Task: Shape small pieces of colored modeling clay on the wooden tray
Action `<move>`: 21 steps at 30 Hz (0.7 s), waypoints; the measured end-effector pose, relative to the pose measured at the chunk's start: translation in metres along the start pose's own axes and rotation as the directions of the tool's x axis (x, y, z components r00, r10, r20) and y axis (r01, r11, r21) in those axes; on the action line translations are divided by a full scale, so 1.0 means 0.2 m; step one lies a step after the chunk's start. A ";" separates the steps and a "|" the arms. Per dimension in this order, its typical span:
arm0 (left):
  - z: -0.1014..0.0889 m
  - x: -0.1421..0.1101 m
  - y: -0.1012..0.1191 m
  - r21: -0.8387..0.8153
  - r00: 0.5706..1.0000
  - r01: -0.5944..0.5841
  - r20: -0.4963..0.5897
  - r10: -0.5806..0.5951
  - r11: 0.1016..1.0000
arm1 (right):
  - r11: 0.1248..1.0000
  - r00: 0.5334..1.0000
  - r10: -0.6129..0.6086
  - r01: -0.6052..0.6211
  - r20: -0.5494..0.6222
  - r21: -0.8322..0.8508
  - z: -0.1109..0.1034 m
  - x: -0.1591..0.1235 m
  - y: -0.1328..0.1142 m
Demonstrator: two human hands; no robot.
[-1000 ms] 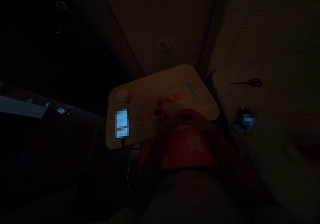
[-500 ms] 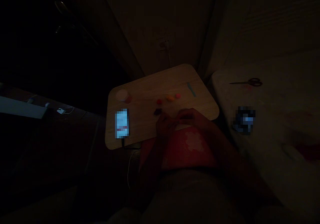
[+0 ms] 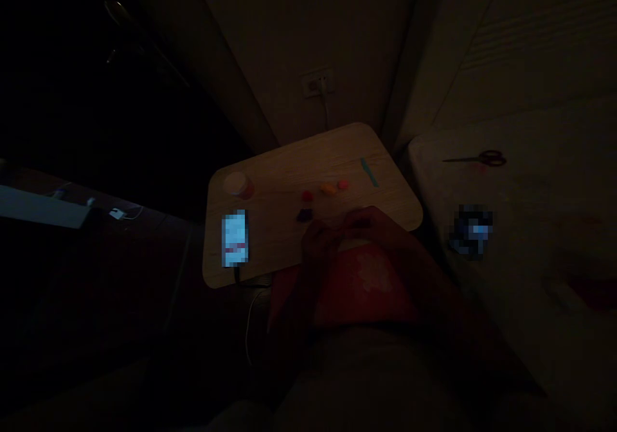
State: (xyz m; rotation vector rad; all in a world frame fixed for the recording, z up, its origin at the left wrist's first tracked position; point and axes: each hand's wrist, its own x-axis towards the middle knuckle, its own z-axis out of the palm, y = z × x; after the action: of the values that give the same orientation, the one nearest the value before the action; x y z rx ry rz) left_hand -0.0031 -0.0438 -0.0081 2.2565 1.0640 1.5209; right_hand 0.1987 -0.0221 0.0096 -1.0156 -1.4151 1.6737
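Two hands are observed at frame centre, at the near edge of one table [image 3: 279, 178]: left hand [image 3: 318, 240] and right hand [image 3: 372, 225]. Fingers of both are curled, tips brought close together; from here I cannot tell what they pinch. Just beyond the left hand lies one dark lump [image 3: 304, 215], long axis roughly across the frame. Further lumps, three: red lump [image 3: 307, 196], orange lump [image 3: 328, 189], long axis dipping rightward, and pink lump [image 3: 343, 184]. Teal strip [image 3: 369, 173], one: slants from upper left to lower right. Scissors [image 3: 490, 158], one pair, right of frame: blades point left.
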 end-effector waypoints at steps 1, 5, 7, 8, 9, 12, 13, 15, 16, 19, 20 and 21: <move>0.00 0.00 0.00 0.001 1.000 0.002 0.013 -0.002 1.000 | 1.000 1.000 -0.004 0.004 0.009 0.004 0.00 0.00 0.00; 0.00 0.00 0.01 0.022 0.999 -0.014 0.029 0.013 1.000 | 0.999 0.999 -0.044 0.044 0.024 -0.003 -0.01 -0.01 0.00; 0.00 0.00 0.01 0.043 0.999 -0.030 0.021 0.029 0.999 | 0.997 0.997 -0.069 0.070 0.021 -0.022 -0.01 0.00 0.00; 0.00 -0.01 0.01 0.047 0.999 -0.031 0.017 0.030 0.998 | 0.996 0.997 -0.079 0.080 0.018 -0.032 0.00 0.00 0.00; 0.00 -0.01 0.01 0.046 1.000 -0.022 0.015 0.021 0.999 | 0.995 0.996 -0.085 0.085 0.009 -0.042 0.00 0.00 0.00; 0.00 0.00 -0.01 0.038 1.000 0.026 0.012 -0.026 0.999 | 0.994 0.995 -0.087 0.083 -0.043 -0.072 0.02 0.00 0.00; 0.00 0.00 -0.01 0.037 0.999 0.047 0.011 -0.048 0.998 | 0.993 0.995 -0.089 0.084 -0.054 -0.077 0.03 0.00 -0.01; 0.00 0.01 -0.02 0.039 0.996 0.087 0.017 -0.087 0.995 | 0.992 0.993 -0.105 0.100 -0.061 -0.080 0.04 -0.01 -0.01; 0.00 0.02 -0.02 0.039 0.994 0.105 0.019 -0.106 0.994 | 0.991 0.991 -0.117 0.113 -0.062 -0.076 0.05 -0.01 -0.01; 0.01 0.03 -0.01 0.039 0.989 0.149 0.010 -0.149 0.988 | 0.987 0.983 -0.155 0.149 -0.102 -0.065 0.06 0.00 0.00; 0.02 0.03 -0.01 0.037 0.987 0.162 0.006 -0.162 0.986 | 0.985 0.979 -0.166 0.159 -0.115 -0.069 0.06 0.00 0.01; 0.02 0.03 -0.01 0.034 0.984 0.178 0.005 -0.178 0.983 | 0.983 0.976 -0.178 0.169 -0.126 -0.074 0.06 0.00 0.02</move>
State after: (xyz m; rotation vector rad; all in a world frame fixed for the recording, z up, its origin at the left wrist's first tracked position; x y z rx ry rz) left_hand -0.0001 -0.0381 -0.0070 2.1211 1.2606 1.4310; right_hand 0.1880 -0.0277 0.0074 -0.9887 -1.4330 1.4179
